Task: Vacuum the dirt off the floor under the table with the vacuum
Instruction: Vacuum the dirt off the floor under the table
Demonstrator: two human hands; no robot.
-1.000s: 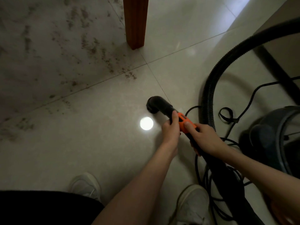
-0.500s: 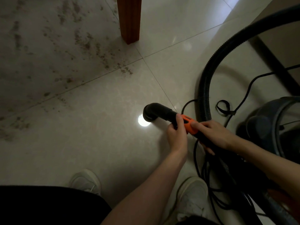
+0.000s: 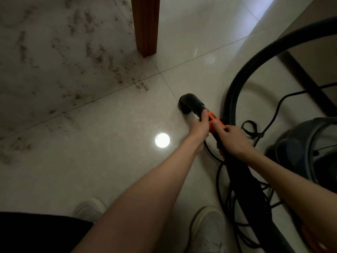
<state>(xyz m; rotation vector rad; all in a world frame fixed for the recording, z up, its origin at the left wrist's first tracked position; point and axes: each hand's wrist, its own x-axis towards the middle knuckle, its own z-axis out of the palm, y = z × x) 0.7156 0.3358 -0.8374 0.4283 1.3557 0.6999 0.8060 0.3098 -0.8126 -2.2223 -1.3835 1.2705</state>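
1. My left hand grips the vacuum nozzle just behind its black end.
2. My right hand grips the tube behind the orange collar.
3. The dirt lies beyond the nozzle, beside the table leg.

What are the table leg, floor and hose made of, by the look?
Table leg: reddish-brown wood or veneer, lengthwise grooves.
Floor: glossy ceramic or stone tile; it mirrors a lamp and shows grout lines.
Hose: black ribbed flexible plastic, probably, matte.
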